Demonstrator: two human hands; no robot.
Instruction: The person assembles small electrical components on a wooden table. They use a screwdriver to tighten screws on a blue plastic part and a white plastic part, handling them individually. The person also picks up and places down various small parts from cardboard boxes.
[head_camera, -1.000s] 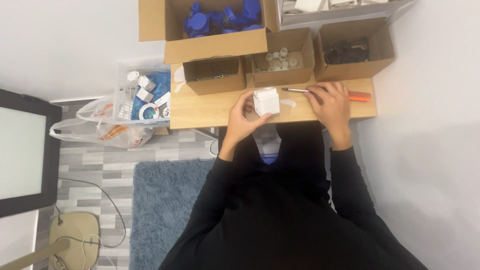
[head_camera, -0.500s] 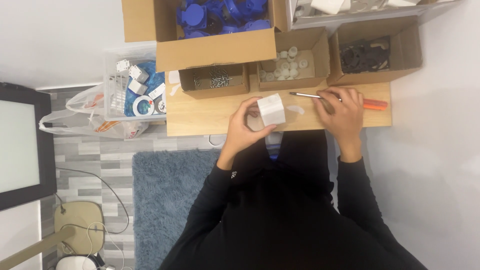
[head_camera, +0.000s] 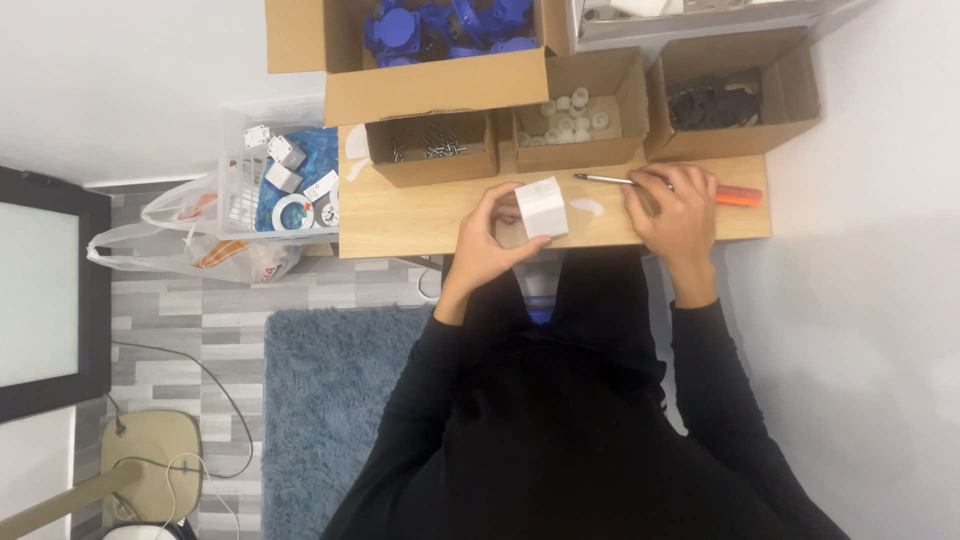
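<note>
Since a moment ago my left hand (head_camera: 492, 238) has barely shifted, fingers pinching the white box (head_camera: 541, 207) upright at the frame's centre above the desk (head_camera: 420, 215), while my right hand (head_camera: 680, 210) closes over the orange-handled screwdriver (head_camera: 665, 186) to lift it.

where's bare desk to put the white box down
Bare wood lies left of the left hand, below the screw carton. A smaller patch sits between the white box and right hand. The back edge is crowded with cartons.

White boxy part (head_camera: 542, 207) upright above desk edge; orange-handled screwdriver (head_camera: 668, 187) lying flat on desk.
</note>
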